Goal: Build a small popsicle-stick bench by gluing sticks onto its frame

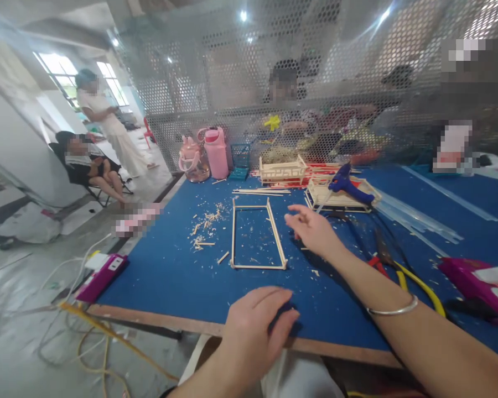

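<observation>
A rectangular frame of thin wooden sticks (232, 235) lies on the blue tabletop, with short posts standing at its corners. My left hand (257, 323) hovers over the table's front edge, just nearer to me than the frame. Its fingers are bent, with a gap to the thumb, and nothing shows in them. To the right of the frame, my right hand (313, 228) is held above the table. Its fingers are loosely curled and apart, with no object visible between them. Behind it, a blue glue gun (351, 188) rests on a wooden stick tray (315, 198).
Pliers with red and yellow handles (400, 276) lie at right, before clear glue sticks (419, 218). Another stick-built tray (282, 170), a pink bottle (216, 152) and loose sticks (261, 192) are at the back. Wood scraps (207, 221) lie left. A purple power strip (103, 276) sits front left.
</observation>
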{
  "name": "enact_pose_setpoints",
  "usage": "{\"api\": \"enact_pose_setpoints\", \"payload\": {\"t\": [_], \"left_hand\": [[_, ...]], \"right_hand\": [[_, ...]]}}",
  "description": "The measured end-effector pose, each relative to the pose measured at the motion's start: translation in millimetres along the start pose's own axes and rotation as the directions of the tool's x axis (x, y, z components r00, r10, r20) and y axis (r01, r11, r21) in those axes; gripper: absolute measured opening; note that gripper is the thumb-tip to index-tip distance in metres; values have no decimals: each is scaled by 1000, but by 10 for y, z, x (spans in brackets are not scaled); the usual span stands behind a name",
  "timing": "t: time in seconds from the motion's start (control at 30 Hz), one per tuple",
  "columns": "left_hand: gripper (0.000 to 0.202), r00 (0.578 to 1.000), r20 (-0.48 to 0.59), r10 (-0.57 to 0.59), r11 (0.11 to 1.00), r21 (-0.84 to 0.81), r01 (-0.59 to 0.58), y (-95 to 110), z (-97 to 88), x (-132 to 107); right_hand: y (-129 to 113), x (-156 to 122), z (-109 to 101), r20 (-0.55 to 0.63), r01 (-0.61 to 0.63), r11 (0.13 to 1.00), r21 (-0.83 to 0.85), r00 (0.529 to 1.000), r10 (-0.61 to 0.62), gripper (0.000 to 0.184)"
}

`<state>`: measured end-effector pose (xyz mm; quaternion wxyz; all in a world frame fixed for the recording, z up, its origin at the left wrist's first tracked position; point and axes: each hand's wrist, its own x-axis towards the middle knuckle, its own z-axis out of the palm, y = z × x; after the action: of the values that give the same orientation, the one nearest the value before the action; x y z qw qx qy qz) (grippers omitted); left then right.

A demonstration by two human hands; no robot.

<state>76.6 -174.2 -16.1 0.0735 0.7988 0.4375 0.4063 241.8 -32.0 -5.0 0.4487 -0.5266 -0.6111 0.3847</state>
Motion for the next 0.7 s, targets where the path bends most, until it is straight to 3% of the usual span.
{"api": "enact_pose_setpoints", "payload": {"t": [0.07,0.17,0.27,0.4,0.47,0.57,0.63,0.7], "left_hand": [[15,997,-52,-51,997,56,54,-107,-167,-70],[20,965,-134,-227,934,251,254,-394,-423,-8],[26,909,11,-417,804,471,363,-686,-584,216],[27,816,256,-518,764,568,307,-879,-624,478],[29,778,286,-559,736,604,307,-921,-639,538],[34,726,231,-648,629,699,339,-983,-708,623],[34,744,162,-648,586,731,350,-1019,-749,736],[38,801,119,-587,612,713,343,-1039,-741,900]], "right_hand": [[-12,38,-122,-84,86,995,-54,992,-90,33],[-101,59,-324,-173,145,975,-171,969,-175,26],[-204,47,-566,-328,167,957,-239,913,-241,22],[-211,11,-868,-445,131,973,-189,872,-204,22],[-165,1,-963,-453,84,985,-153,880,-145,23],[-107,3,-1015,-456,17,991,-133,886,-76,25],[-91,7,-986,-444,-10,981,-195,892,-79,24],[-82,2,-902,-407,-17,953,-303,907,-113,22]]}}
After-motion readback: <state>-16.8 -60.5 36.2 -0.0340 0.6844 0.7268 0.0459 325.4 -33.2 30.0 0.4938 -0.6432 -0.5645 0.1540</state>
